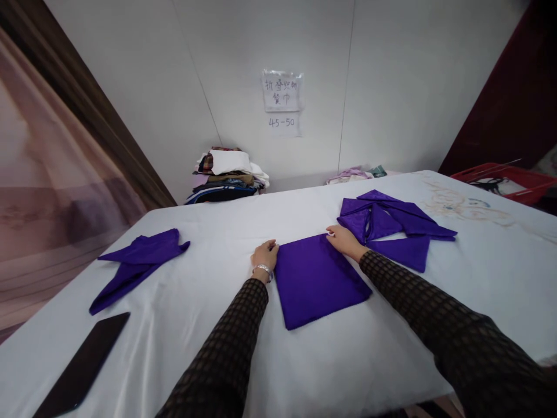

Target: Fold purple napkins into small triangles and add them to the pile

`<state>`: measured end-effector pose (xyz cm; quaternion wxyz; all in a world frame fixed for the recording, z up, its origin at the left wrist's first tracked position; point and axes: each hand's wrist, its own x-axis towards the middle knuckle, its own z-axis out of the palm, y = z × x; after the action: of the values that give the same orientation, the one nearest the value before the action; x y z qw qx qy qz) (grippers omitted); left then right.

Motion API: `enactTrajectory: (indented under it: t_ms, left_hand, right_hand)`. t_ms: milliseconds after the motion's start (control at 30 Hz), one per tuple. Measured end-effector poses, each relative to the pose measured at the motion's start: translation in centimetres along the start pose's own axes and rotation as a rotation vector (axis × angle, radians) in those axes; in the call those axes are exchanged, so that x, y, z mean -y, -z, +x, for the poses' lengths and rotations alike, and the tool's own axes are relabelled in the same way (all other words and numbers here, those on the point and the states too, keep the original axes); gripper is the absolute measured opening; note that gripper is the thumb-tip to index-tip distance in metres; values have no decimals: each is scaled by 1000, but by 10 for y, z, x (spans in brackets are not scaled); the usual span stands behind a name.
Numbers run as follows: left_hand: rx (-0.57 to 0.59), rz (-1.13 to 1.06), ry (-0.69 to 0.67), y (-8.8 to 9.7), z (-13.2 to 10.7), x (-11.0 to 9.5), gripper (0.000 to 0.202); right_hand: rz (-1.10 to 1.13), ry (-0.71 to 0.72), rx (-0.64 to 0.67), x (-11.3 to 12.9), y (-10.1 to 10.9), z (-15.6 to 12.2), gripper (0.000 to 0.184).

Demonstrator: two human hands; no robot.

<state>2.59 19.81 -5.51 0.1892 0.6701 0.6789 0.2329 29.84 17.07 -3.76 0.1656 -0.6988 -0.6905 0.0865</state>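
Note:
A purple cloth napkin (321, 278), folded into a square, lies flat in front of me on the white-covered table (209, 348). At its far left corner is my left hand (265, 255), fingers closed on the edge and a bracelet on the wrist. My right hand (343, 239) pinches the far right corner between thumb and fingers. Just beyond the right hand, several folded purple napkins (398, 217) overlap in a loose group. Another purple napkin (139, 258), loosely crumpled, rests on the left side of the table.
A dark flat phone-like slab (82, 366) lies near the left front edge. Behind the table are a stack of clothes (228, 174), a smaller cloth pile (354, 175) and a red basket (517, 183). Paper signs (282, 96) hang on the wall; a curtain (56, 174) borders the left.

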Motion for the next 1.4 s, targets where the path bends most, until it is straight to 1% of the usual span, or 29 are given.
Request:
enactTrajectory:
  t_ms: [167,300,367,400,467,600,667,733,800,867,933,967,1033,1100,1167,1233,1300,1400]
  left_hand:
    - [50,128,-54,7,2,-6,33]
    - [143,226,-55,12,6,-12,18]
    - [168,260,-47,18,5,-10,15]
    - [166,275,-39,23,3,-5,15]
    - [138,304,-6,38,-4,11,17]
    - [37,351,146,84,-29,63,23]
    - [-8,356,231,105,-48,85,24]
    - [-17,336,275,116,-70,95,22]
    - [16,294,271,115,-95,95,15]
    - [74,237,242,105,-121,86,7]
    - [162,137,217,91,-146,76,1]
    - [221,42,210,85,-157,72,2]
    - [284,-108,202,80,-176,69,9]
    - [290,-205,200,82,-187,71,17]
    - [255,-236,209,90,-188,76,23]
    - [182,-212,244,99,-182,83,23]
    - [100,-167,285,105,-169,90,21]
    - [16,-136,316,107,-142,96,24]
  right_hand:
    - [-105,-4,54,-6,5,-50,47]
    - [-129,24,79,-12,11,-93,53]
    - [-122,44,85,-11,12,-111,54]
    - [-120,47,89,-10,12,-118,54]
    - [-123,48,101,-6,12,-127,55]
    - [-96,88,110,7,9,-128,54]
    - [-37,168,90,20,6,-123,52]
    - [47,289,38,37,2,-119,49]
    - [143,441,-22,59,-4,-120,46]
    - [223,591,-46,79,-11,-125,44]
    - [264,706,-33,96,-19,-134,43]
    - [267,746,-18,101,-23,-140,42]
    - [243,799,21,107,-30,-150,42]
    - [187,824,64,105,-35,-157,41]
    - [122,818,92,99,-38,-161,39]
    - [65,795,96,90,-40,-160,38]
    - [20,772,80,83,-41,-156,37]
    - [-25,755,37,76,-45,-147,35]
